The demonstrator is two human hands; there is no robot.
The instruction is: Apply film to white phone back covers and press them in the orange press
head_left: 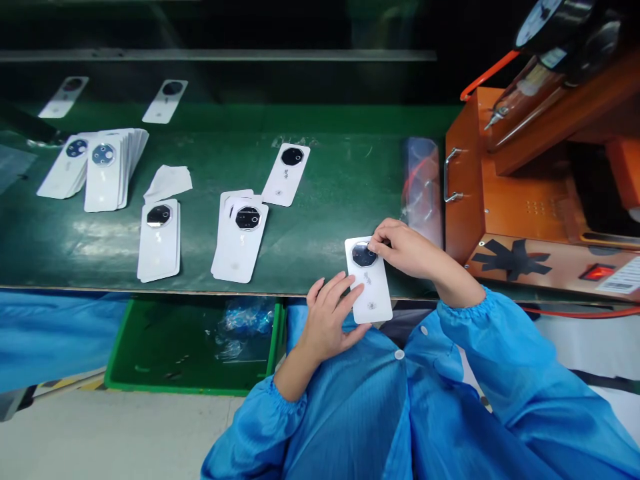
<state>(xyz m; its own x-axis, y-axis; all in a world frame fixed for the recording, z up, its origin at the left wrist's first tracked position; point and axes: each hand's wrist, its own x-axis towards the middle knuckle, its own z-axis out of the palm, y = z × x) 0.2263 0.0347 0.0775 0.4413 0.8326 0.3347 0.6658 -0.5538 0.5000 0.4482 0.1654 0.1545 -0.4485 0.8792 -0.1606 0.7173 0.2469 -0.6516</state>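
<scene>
A white phone back cover lies at the table's front edge, its lower end jutting out over it. Near its top is a round dark camera window; grey marks are printed below. My left hand rests along the cover's left side, fingers spread and fingertips touching it, thumb at the bottom edge. At the camera window's upper right edge, my right hand has thumb and finger pinched together. Whatever is between these fingertips is too small to make out.
Stacks of white phone back covers stand left on the green table, with a scrap of white paper among them. An orange machine with a gauge stands right, beside clear plastic. A green bin sits below.
</scene>
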